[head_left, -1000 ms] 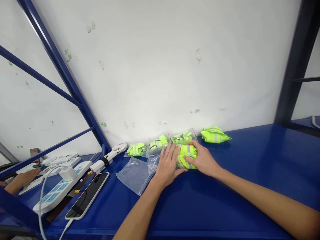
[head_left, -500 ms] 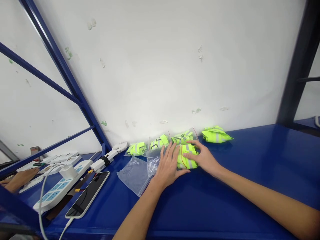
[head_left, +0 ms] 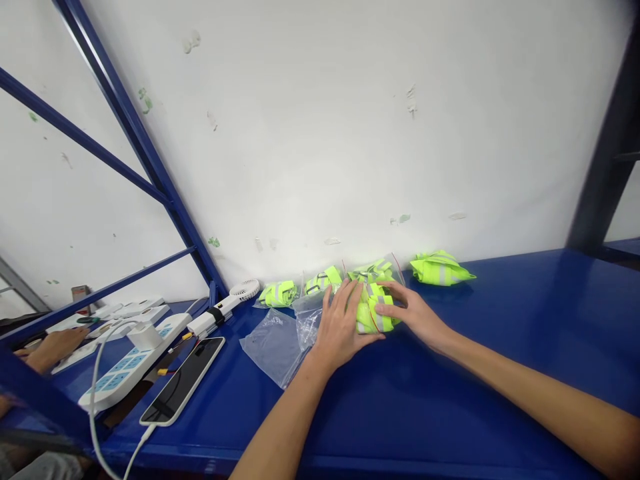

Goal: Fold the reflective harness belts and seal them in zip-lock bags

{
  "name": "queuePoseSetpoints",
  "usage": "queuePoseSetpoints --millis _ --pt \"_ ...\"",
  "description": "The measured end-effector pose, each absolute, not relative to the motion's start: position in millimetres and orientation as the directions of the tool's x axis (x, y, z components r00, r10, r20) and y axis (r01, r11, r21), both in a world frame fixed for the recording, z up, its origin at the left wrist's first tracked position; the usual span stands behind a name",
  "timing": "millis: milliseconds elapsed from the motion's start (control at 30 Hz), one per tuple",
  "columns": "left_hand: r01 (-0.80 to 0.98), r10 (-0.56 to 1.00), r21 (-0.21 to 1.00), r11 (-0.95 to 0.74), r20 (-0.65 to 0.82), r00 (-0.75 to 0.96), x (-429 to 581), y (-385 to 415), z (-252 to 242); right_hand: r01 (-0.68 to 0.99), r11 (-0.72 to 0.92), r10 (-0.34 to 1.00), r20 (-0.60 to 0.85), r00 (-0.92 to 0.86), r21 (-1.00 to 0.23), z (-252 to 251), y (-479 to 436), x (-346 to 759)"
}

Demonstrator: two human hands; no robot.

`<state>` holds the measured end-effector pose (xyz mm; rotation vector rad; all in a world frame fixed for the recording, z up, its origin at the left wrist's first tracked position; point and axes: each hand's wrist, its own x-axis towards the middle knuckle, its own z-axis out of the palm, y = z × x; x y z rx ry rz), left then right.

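A folded neon-yellow vest [head_left: 369, 312] with grey reflective bands lies on the blue tabletop between my hands, partly inside a clear bag with a red seal line. My left hand [head_left: 339, 325] lies spread over the bag and the vest's left side. The thumb and fingers of my right hand [head_left: 413, 313] are around the vest's right side. An empty clear bag [head_left: 274, 347] lies flat left of my left wrist. Along the wall sit bagged vests, one at the left [head_left: 278, 294], others nearer the middle [head_left: 323, 280], and a loose folded vest [head_left: 441, 269] at the right.
At the left are a phone [head_left: 184, 380] on a white cable, a power strip [head_left: 133, 363] with a charger, and a small white fan [head_left: 244, 290]. Blue frame bars [head_left: 165, 187] rise there. Another person's hand [head_left: 59, 348] shows at the far left.
The view has shifted slightly, so the scene sits a little further right. Both hands stay at the same vest, with only slight finger movement.
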<state>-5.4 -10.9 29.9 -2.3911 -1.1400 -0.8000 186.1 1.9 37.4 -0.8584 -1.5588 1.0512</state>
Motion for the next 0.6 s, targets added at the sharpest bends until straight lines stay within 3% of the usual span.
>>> queuePoseSetpoints --millis 267,433,600 --pt "0.789 0.613 -0.016 -0.614 0.620 0.489 -10 -8 30 0.043 0.365 0.893 0.336 -0.299 -0.930 33 3 187" --pt "0.774 0.629 0.040 -0.632 0.610 0.482 -6 -11 31 0.084 0.384 0.916 0.367 -0.163 -0.919 23 3 178" --pt "0.753 0.581 0.008 -0.658 0.641 0.502 -1 -12 33 0.179 0.403 0.915 0.395 -0.082 -0.897 23 -3 170"
